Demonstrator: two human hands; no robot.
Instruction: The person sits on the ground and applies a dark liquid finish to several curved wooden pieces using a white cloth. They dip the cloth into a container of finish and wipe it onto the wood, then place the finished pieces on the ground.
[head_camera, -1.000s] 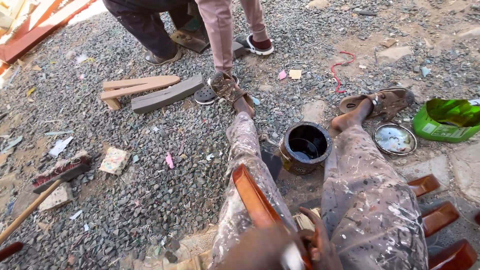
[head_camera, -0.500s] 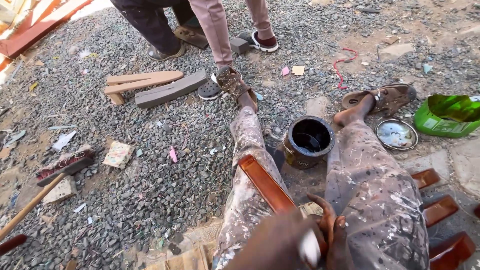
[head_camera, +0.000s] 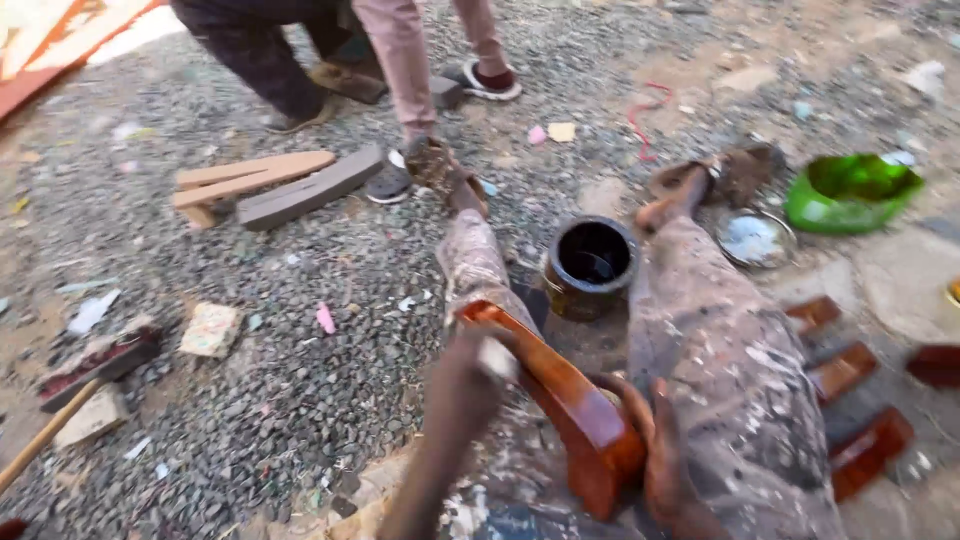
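A wooden piece (head_camera: 560, 400) lies across the person's lap, between the left hand (head_camera: 478, 375) and the right hand (head_camera: 665, 465). Beyond it, an open can (head_camera: 590, 265) stands on the gravel (head_camera: 300, 380) between the outstretched legs. A lid (head_camera: 755, 238) and a bowl (head_camera: 850, 192) lie right of the can. Planks (head_camera: 265, 185) lie far left, before another person's feet (head_camera: 400, 180).

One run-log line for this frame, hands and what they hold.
left hand: wiping wood piece | right hand: gripping its lower end | tin: open, between legs
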